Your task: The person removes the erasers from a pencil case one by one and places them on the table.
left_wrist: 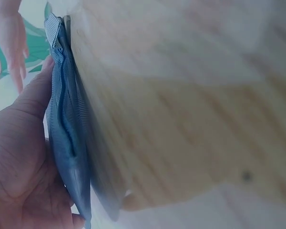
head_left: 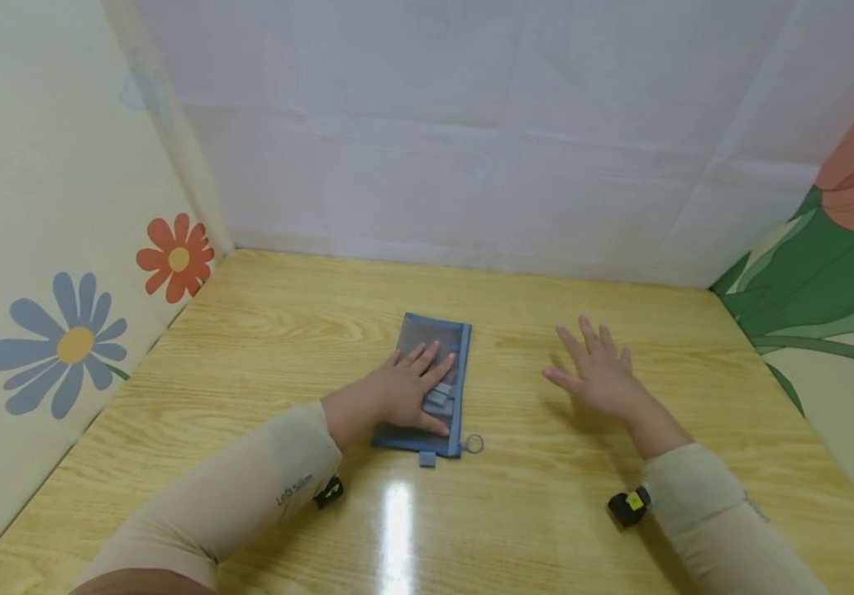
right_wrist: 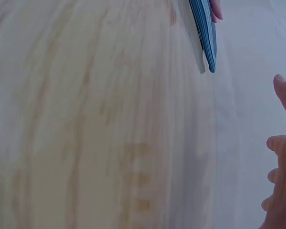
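A flat blue zip pouch (head_left: 456, 388) with a see-through mesh face lies on the wooden table, its zip along the right side. A small ring hangs from the zip's near end, and a fabric tab sticks out of the near edge. Pale small items show dimly through the mesh. My left hand (head_left: 407, 392) rests palm down on the pouch with its fingers spread. In the left wrist view the pouch (left_wrist: 66, 129) appears edge-on beside the palm. Off to the right, my right hand (head_left: 601, 376) hovers over the table, fingers spread and holding nothing.
The wood-grain table (head_left: 293, 330) meets a white sheet (head_left: 434, 182) at the back. Flower-patterned panels (head_left: 40, 207) stand at the left and right sides. A black device is strapped at each wrist, and a bright reflection lies on the table's near part.
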A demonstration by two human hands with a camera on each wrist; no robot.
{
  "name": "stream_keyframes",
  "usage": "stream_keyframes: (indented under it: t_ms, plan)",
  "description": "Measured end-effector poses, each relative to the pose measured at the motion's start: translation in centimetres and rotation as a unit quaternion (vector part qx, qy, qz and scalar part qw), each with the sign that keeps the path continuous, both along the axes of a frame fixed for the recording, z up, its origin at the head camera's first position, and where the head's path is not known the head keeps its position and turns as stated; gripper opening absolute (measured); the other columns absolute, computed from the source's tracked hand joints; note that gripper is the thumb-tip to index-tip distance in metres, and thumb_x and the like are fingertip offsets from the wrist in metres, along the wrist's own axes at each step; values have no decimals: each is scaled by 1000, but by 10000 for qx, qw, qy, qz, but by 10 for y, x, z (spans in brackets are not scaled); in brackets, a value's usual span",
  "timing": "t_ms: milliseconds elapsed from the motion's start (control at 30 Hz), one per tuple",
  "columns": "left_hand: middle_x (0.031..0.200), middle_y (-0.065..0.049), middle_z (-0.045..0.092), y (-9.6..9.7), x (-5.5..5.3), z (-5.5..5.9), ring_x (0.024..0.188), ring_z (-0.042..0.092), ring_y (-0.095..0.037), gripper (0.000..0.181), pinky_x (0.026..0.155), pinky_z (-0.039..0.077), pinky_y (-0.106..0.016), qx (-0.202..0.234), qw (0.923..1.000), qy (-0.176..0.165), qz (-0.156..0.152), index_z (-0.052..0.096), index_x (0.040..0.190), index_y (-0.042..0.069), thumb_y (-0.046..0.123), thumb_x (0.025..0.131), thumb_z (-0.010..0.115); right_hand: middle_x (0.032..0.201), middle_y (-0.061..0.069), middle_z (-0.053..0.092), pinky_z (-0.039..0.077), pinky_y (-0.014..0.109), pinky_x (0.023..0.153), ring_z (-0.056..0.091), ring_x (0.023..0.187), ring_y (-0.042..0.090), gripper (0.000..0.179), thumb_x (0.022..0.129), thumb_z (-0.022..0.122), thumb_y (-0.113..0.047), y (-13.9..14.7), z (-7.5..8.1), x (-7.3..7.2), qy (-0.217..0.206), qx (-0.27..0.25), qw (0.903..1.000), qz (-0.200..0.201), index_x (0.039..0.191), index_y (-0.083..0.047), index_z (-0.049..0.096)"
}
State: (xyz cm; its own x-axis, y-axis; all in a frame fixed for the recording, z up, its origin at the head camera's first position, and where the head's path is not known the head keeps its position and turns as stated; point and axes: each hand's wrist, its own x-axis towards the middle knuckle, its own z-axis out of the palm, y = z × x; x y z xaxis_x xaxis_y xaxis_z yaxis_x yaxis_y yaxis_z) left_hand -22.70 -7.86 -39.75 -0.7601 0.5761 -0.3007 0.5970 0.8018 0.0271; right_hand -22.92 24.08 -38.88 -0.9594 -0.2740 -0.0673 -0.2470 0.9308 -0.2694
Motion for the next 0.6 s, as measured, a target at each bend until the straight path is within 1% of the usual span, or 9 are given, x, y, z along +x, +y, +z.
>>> stream_keyframes:
  t_ms: [167, 333, 600]
  plan:
    - [152, -13, -9, -3, -1, 1, 138, -2, -33, 111, 107, 9, -53, -5, 10000, -25, 63, -10, 146, 22, 83, 67, 38, 151, 18, -13, -6, 71, 93, -15, 132, 44, 81, 87, 36, -62, -5, -2, -2, 58, -31, 10000, 72, 149, -20, 2]
    - [152, -14, -8, -5, -1, 2, 137, -2, -33, 110, 107, 10, -53, 71, 9999, -57, 120, -8, 147, 22, 81, 68, 41, 151, 20, -9, -6, 71, 94, -13, 132, 45, 82, 87, 35, -64, -10, 2, -2, 168, 4, 9998, 132, 149, -19, 4]
    - [152, -15, -8, -4, 1, 4, 137, -2, -34, 110, 107, 10, -53, 56, 9999, -8, 146, -7, 147, 20, 80, 68, 42, 151, 21, -7, -1, 71, 94, -12, 133, 45, 86, 85, 37, -65, -20, 7, -4, 221, -55, 9994, 260, 148, -15, 9]
